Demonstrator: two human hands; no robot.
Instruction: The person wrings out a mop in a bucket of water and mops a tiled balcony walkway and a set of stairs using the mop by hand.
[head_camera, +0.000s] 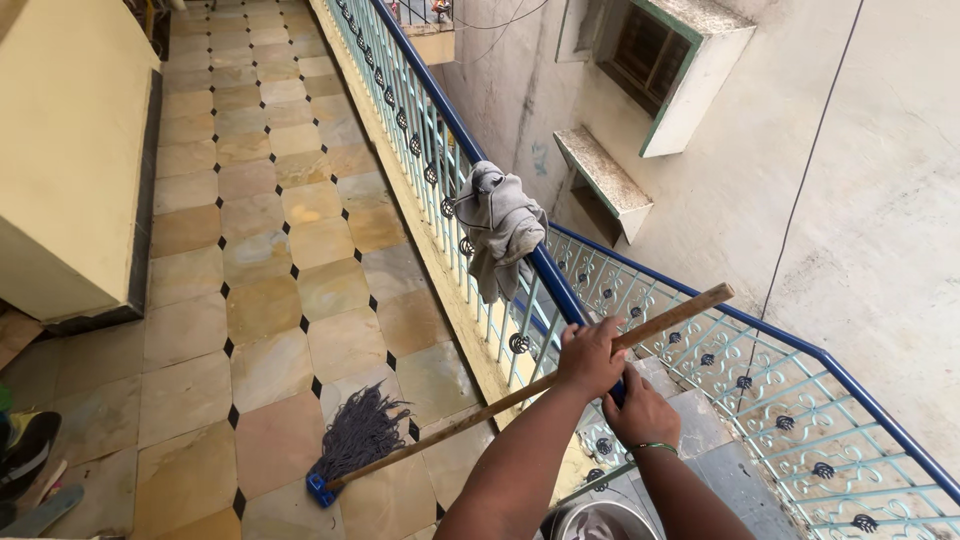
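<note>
The tiled balcony floor (270, 300) fills the view from nine to twelve o'clock, and the teal railing with a blue top rail (430, 110) runs from twelve down to four. A grey cloth (500, 235) hangs over the rail near centre. The mop (440, 430) lies aslant, its grey string head (355, 440) on a tile at seven o'clock and its wooden handle rising toward two.

The left hand (590, 355) is clamped round the handle's upper part. The right hand (642, 410), at five o'clock just below it, appears closed on the rail, not the mop. A steel vessel (600, 522) sits at six.

This looks like mid-stroke wet mopping. A further stroke would call for keeping the head flat.
</note>
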